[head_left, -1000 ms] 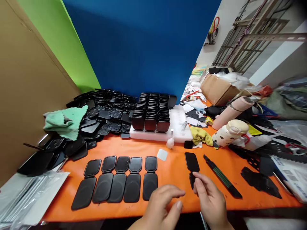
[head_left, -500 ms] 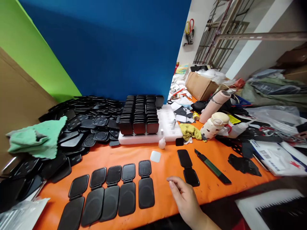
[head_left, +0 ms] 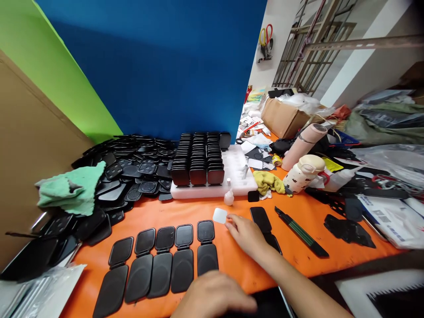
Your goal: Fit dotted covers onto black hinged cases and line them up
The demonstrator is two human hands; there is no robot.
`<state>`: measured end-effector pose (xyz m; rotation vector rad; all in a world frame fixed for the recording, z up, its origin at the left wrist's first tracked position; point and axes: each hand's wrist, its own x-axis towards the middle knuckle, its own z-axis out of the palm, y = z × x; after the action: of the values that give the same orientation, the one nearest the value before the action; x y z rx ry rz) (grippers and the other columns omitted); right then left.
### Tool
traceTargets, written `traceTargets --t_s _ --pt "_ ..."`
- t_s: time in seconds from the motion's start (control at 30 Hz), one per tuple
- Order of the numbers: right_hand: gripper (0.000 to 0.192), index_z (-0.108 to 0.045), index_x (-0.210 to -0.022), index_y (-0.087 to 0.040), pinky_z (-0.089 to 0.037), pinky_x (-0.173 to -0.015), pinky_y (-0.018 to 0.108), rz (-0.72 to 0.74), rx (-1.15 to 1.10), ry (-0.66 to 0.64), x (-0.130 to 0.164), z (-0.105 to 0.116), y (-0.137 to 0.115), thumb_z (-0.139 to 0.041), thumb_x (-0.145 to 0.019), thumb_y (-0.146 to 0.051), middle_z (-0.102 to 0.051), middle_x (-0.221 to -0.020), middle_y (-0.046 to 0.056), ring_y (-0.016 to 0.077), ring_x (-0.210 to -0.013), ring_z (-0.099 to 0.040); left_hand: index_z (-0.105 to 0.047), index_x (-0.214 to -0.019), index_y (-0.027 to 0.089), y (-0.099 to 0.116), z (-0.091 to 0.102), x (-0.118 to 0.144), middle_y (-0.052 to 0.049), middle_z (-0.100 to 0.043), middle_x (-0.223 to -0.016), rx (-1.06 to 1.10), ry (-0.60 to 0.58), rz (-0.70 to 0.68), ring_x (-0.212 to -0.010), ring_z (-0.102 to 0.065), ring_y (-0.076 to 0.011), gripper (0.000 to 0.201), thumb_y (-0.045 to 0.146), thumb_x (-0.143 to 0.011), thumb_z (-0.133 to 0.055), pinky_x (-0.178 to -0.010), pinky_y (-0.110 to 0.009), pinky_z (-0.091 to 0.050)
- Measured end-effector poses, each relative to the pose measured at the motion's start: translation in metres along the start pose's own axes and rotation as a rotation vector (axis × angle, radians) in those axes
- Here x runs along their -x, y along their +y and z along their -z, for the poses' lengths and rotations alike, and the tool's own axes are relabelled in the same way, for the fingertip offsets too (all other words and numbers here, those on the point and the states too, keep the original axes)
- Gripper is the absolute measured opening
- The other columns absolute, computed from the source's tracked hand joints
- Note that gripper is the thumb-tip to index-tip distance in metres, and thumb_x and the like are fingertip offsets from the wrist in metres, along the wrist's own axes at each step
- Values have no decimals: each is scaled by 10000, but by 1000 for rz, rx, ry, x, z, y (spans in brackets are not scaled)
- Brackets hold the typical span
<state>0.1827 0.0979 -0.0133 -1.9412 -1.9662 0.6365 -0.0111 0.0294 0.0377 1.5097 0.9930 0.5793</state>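
Note:
My right hand (head_left: 244, 234) is over the orange table, its fingertips at the right edge of a small white rounded square (head_left: 220, 215). A narrow gap shows between thumb and index finger, and the square lies flat. My left hand (head_left: 215, 295) is at the bottom of the view, smeared by motion, its fingers hard to make out. It covers the lower end of the rightmost of several black hinged cases (head_left: 179, 269), laid unfolded in a row. Another unfolded black case (head_left: 260, 218) lies partly behind my right forearm.
A white foam tray (head_left: 185, 193) holds rows of upright black cases (head_left: 198, 159). Before it stands a small clear bottle (head_left: 228, 196). A green-black utility knife (head_left: 301, 232) lies right. Black parts (head_left: 139, 168) and a green cloth (head_left: 71, 190) are piled left. Bottles (head_left: 303, 172) stand right.
My right hand has moved forward and left to the white square. My left hand has come into view at the bottom. The view has shifted slightly to the left.

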Motion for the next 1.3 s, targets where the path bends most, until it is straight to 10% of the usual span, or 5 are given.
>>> traceTargets --t_s 0.23,0.9,1.3 --pt "384 -554 -1090 -197 -417 -677 333 -79 157 -70 -29 -8 -2 -579 -785 -431 -698 -888 110 295 -844 -646 -626 -1024 272 -33 -17 -39 -15 -622 -1113 -593 -5 -267 -1060 -533 -208 283 128 -818 -496 -956 -398 -417" --pt "282 -483 -1091 -180 -402 -719 258 -111 -38 96 -12 -19 0 -519 -813 -204 -656 -902 44 183 -838 -619 -606 -1056 270 -55 -21 -40 -18 -616 -1145 -760 34 -335 -1085 -541 -212 272 154 -872 -444 -977 -436 -422" --pt "482 -507 -1104 -194 -424 -755 335 -388 177 104 73 29 71 -562 -742 -506 -544 -1103 99 279 -1044 -534 -604 -1061 269 -58 -21 -44 -35 -610 -1162 -838 15 -358 -1100 -542 -233 250 210 -892 -429 -961 -467 -438"
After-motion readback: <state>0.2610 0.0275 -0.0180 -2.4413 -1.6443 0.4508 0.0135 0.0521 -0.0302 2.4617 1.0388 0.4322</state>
